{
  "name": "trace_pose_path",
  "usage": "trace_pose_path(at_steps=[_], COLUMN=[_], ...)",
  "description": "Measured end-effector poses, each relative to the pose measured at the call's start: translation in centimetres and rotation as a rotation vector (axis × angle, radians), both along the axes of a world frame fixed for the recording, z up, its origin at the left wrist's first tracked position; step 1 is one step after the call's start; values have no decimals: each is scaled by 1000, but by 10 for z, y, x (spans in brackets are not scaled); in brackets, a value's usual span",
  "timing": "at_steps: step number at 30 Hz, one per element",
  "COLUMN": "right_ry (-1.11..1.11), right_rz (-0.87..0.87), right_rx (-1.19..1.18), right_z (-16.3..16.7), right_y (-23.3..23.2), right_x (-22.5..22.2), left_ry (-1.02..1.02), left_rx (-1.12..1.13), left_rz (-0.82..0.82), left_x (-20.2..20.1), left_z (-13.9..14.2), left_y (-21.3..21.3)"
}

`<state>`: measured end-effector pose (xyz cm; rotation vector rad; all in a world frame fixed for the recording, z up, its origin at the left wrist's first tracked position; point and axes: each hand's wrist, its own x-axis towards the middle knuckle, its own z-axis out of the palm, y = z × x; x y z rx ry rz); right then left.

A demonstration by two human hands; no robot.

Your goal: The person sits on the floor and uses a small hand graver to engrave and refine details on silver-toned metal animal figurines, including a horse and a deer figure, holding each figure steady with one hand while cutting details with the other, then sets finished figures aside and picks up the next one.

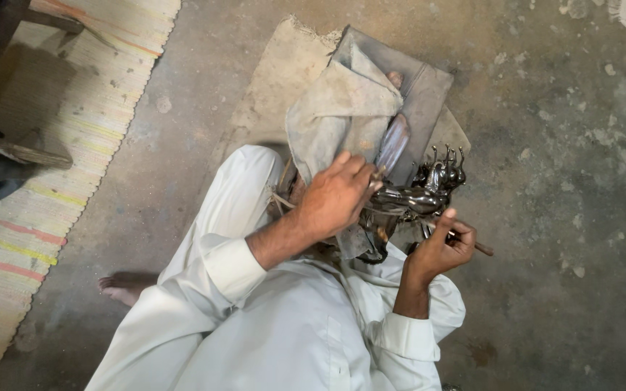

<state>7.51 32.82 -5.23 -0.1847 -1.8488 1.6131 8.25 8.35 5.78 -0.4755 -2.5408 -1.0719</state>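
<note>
Your left hand (336, 197) is clamped on the shiny metal figurine (422, 194), held over your lap above the grey cloth (342, 108). Your right hand (440, 250) grips a thin tool (481, 249) beneath it.

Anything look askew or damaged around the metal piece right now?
Nothing stands out. The left hand steadies the shiny metal figure, the right hand holds a thin tool, and the grey cloth lies crumpled beyond.

You wear white clothes (284, 340); the figurine (418, 195) is shiny dark silver, the cloth (342, 108) dusty grey-beige, the rug (74, 123) pale with red and yellow stripes.
</note>
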Motion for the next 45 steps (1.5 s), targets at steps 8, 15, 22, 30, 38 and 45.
trace_pose_path(at_steps=[8,15,22,30,38,45], right_ry=[-327,-411,-503,-478,-369,-346], right_rz=[271,350,633,613,751,631], right_rx=[-174,-285,-84,689,862,824], right_z=[-11,-4,14,44,84,100], right_y=[-23,-39,-27,-27,-58,-69], right_x=[32,13,19,1,-2,1], left_ry=[6,106,33,55,-139,-112], left_rx=[44,-82,64,247,280,333], left_rz=[50,-141,-499,-549,-523,-477], left_x=[14,38,77,27,-32,-34], left_z=[-13,-35,-22,-17,-51,-44], left_y=[13,34,22,-27,-22,-15])
